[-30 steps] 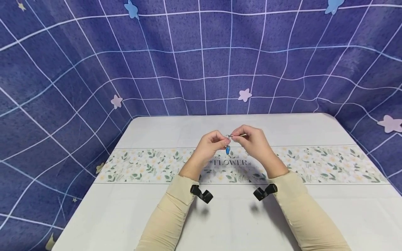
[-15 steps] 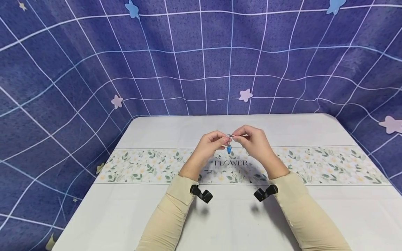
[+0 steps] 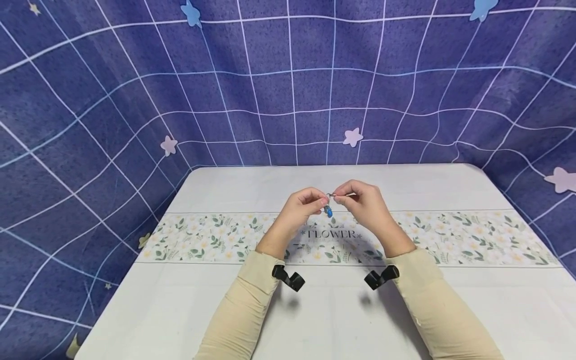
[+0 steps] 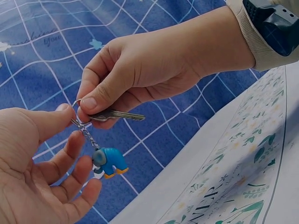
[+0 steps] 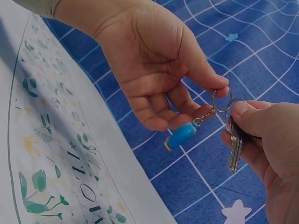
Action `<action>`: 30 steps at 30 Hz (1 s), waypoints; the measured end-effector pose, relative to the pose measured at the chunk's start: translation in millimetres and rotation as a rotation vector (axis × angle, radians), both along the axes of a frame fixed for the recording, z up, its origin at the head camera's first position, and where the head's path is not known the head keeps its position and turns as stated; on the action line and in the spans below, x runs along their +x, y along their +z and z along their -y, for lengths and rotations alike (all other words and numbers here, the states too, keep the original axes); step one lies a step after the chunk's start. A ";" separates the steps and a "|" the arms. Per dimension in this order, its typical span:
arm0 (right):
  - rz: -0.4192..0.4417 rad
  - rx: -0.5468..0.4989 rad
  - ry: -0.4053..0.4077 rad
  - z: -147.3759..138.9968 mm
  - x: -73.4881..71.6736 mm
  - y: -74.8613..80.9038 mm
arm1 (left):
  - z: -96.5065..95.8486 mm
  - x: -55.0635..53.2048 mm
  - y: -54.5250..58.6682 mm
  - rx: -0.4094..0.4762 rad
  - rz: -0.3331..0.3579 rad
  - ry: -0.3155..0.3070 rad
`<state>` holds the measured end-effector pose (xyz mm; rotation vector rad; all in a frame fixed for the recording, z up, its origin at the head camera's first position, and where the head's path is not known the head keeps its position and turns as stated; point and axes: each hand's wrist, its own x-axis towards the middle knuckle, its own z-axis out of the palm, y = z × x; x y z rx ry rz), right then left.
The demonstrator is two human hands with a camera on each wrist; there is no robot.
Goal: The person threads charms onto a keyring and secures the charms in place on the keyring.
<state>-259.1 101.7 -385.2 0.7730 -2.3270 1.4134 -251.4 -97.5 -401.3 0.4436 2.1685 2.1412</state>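
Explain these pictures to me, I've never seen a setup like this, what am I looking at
There's no robot here, just a person's two bare hands. The wide picture comes from a head-worn camera looking forward and down; the two close-ups come from the small black cameras on the wrists. The left hand pinches a metal ring with a blue charm on a short chain. The right hand pinches a key. Below is a white tablecloth with a flowered band; behind hangs a blue curtain.
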 end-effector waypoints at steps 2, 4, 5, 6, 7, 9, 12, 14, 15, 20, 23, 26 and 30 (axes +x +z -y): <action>0.006 0.002 -0.002 -0.5 0.5 0.4 | -0.5 0.4 0.2 0.005 -0.009 -0.002; 0.010 0.005 0.001 -0.7 0.7 0.7 | -0.7 0.6 0.6 0.004 -0.012 0.004; 0.011 0.006 0.003 -0.8 0.6 0.8 | -0.7 0.6 1.0 0.002 -0.012 0.008; 0.010 0.005 0.006 -0.7 0.5 0.8 | -0.6 0.3 1.2 0.000 -0.008 0.012; 0.008 0.005 0.007 -0.7 0.5 1.0 | -0.5 0.1 1.4 -0.001 -0.002 0.017; 0.002 0.004 0.008 -0.6 0.2 1.1 | 0.0 -0.2 2.2 -0.005 0.014 0.025; -0.008 0.000 0.008 -0.5 0.5 1.3 | 1.3 -0.2 3.6 -0.008 0.048 0.027; -0.010 -0.001 0.010 -0.6 0.5 0.9 | 2.0 0.6 5.0 -0.013 0.070 0.023; -0.012 -0.001 0.011 -0.5 0.7 0.8 | 2.2 0.9 5.5 -0.014 0.081 0.020; -0.020 0.000 0.012 0.1 0.2 -0.2 | 2.5 1.2 6.5 -0.022 0.097 0.012; -0.025 -0.003 0.012 0.2 -0.2 -0.6 | 2.2 1.2 5.1 -0.020 0.074 0.009; -0.026 -0.006 0.010 0.1 0.2 -0.1 | 1.7 1.5 3.4 -0.017 0.048 0.003; -0.026 -0.001 0.009 -0.1 1.2 0.9 | 1.3 1.3 1.9 0.000 0.027 -0.004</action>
